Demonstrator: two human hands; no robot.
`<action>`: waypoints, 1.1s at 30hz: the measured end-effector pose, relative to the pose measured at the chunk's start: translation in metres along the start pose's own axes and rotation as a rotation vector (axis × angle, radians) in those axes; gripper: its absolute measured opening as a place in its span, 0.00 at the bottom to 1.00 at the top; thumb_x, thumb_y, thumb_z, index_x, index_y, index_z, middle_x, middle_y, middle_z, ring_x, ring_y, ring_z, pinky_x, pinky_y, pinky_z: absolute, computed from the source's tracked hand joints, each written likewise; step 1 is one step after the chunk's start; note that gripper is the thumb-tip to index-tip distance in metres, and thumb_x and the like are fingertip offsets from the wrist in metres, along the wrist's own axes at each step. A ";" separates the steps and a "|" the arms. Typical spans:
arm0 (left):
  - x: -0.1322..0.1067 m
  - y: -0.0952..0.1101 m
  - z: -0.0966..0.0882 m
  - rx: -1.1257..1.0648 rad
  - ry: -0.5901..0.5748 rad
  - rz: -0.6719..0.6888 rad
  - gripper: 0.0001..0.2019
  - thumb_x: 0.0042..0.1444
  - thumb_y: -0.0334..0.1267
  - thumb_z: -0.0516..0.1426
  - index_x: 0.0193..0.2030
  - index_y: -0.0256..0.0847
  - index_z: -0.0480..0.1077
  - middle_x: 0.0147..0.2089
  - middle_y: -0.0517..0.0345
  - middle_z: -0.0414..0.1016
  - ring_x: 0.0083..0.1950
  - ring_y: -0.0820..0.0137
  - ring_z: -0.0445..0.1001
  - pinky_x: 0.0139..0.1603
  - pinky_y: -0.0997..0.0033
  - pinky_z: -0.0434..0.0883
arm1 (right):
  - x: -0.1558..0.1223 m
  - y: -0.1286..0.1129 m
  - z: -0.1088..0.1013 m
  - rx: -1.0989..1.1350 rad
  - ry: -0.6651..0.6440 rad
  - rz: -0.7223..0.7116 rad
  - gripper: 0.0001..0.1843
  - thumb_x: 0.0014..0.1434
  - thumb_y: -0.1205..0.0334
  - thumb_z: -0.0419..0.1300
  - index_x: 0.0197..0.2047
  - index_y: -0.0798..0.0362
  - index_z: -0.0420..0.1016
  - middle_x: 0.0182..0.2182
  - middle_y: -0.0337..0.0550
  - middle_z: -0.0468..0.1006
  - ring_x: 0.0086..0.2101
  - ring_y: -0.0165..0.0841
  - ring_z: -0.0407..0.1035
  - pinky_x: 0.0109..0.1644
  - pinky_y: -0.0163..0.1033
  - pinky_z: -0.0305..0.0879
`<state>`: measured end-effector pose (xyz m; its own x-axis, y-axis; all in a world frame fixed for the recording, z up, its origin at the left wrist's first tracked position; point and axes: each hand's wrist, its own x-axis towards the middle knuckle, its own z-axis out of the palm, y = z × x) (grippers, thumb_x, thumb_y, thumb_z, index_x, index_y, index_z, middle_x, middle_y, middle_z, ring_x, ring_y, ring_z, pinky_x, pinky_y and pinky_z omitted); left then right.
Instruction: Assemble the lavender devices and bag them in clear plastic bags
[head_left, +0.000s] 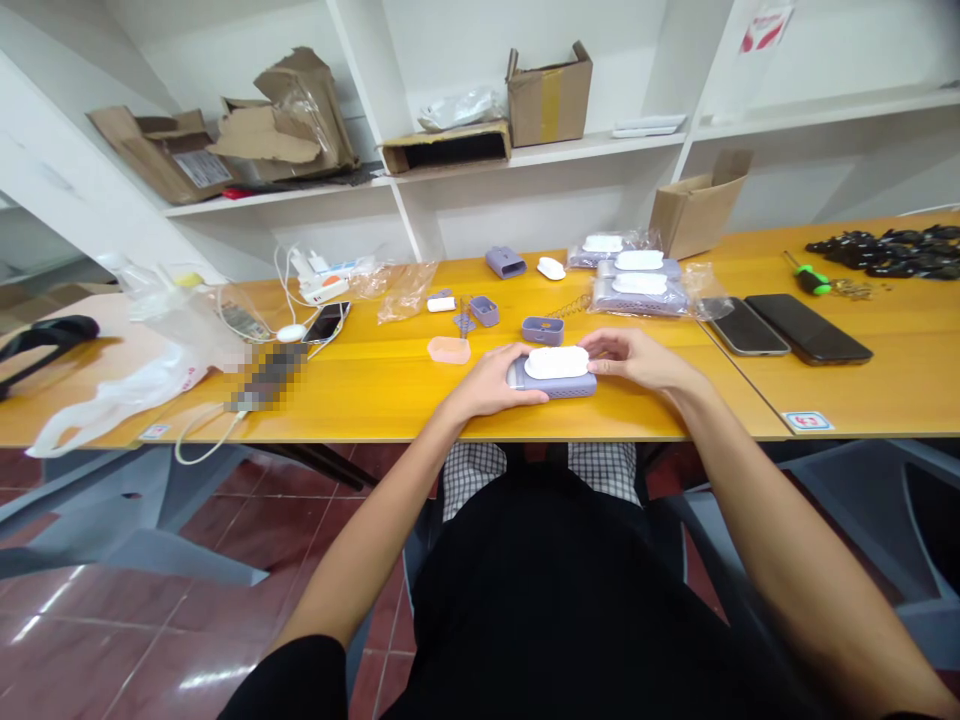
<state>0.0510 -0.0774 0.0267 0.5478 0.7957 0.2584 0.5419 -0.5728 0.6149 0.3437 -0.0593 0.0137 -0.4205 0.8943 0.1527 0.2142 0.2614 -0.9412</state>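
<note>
White shelving (pixel 525 200) with cardboard boxes backs the room; before it stands a yellow wooden desk (pixel 375 400). From my remote station I record the following.

The lavender case (pixel 568 386) is at the near edge of the desk, about the middle of its length. Whether it rests on the wood or is slightly raised, I cannot tell. Its long axis runs left to right, roughly parallel to that edge. It lies directly between the hands, to the right of the left hand (pixel 499 385) and to the left of the right hand (pixel 637 358); neither is nearer, as both are in contact.

I find the left hand clamped around the case's left end, thumb in front, fingers behind. The right hand's fingertips meet the right end of the white oval top (pixel 557 362); pinching or merely touching, I cannot determine.

Condition: lavender plastic body, perforated front wall, smooth white top. Beyond it, towards the far edge, sits an open lavender tray (pixel 543 333) beside a coil spring (pixel 571 306).
</note>
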 end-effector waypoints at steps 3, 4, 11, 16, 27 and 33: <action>-0.002 -0.002 -0.002 -0.038 0.001 0.029 0.36 0.49 0.50 0.73 0.62 0.44 0.68 0.61 0.49 0.77 0.61 0.52 0.75 0.63 0.50 0.71 | 0.002 -0.004 0.003 -0.026 -0.017 0.016 0.23 0.46 0.48 0.78 0.42 0.50 0.82 0.37 0.44 0.84 0.39 0.41 0.77 0.49 0.51 0.76; -0.002 -0.003 -0.002 -0.051 0.000 0.037 0.37 0.49 0.50 0.73 0.63 0.44 0.68 0.61 0.49 0.76 0.61 0.53 0.75 0.63 0.51 0.71 | 0.002 -0.006 0.004 -0.039 -0.020 0.024 0.23 0.45 0.48 0.78 0.41 0.50 0.81 0.35 0.43 0.83 0.37 0.40 0.77 0.46 0.49 0.75; -0.005 -0.005 0.000 -0.056 0.013 0.002 0.35 0.50 0.51 0.73 0.61 0.44 0.69 0.61 0.48 0.76 0.60 0.52 0.75 0.63 0.49 0.72 | 0.003 -0.006 0.009 -0.090 -0.007 0.024 0.23 0.47 0.44 0.76 0.38 0.51 0.79 0.32 0.43 0.82 0.34 0.39 0.75 0.41 0.47 0.73; -0.003 -0.004 0.002 0.013 0.037 -0.018 0.36 0.54 0.53 0.70 0.66 0.46 0.67 0.67 0.48 0.74 0.65 0.51 0.73 0.66 0.47 0.70 | 0.004 -0.003 0.018 -0.231 0.063 -0.078 0.23 0.56 0.43 0.71 0.47 0.50 0.78 0.43 0.48 0.83 0.41 0.43 0.76 0.45 0.49 0.75; 0.001 -0.002 0.001 0.056 0.014 0.045 0.31 0.54 0.55 0.70 0.60 0.44 0.72 0.60 0.48 0.78 0.60 0.52 0.76 0.62 0.49 0.73 | 0.006 0.000 0.021 -0.374 0.051 -0.161 0.32 0.48 0.43 0.78 0.51 0.50 0.80 0.48 0.49 0.81 0.45 0.45 0.74 0.49 0.52 0.74; -0.002 -0.015 -0.005 0.120 0.025 0.025 0.41 0.56 0.53 0.69 0.73 0.45 0.62 0.72 0.45 0.69 0.71 0.50 0.69 0.72 0.47 0.66 | 0.008 0.002 0.029 -0.452 0.115 -0.222 0.32 0.57 0.44 0.73 0.60 0.50 0.77 0.53 0.53 0.79 0.50 0.48 0.75 0.53 0.53 0.74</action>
<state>0.0381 -0.0690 0.0207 0.5466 0.7850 0.2917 0.6020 -0.6105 0.5146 0.3152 -0.0617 0.0044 -0.4047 0.8270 0.3903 0.5007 0.5575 -0.6621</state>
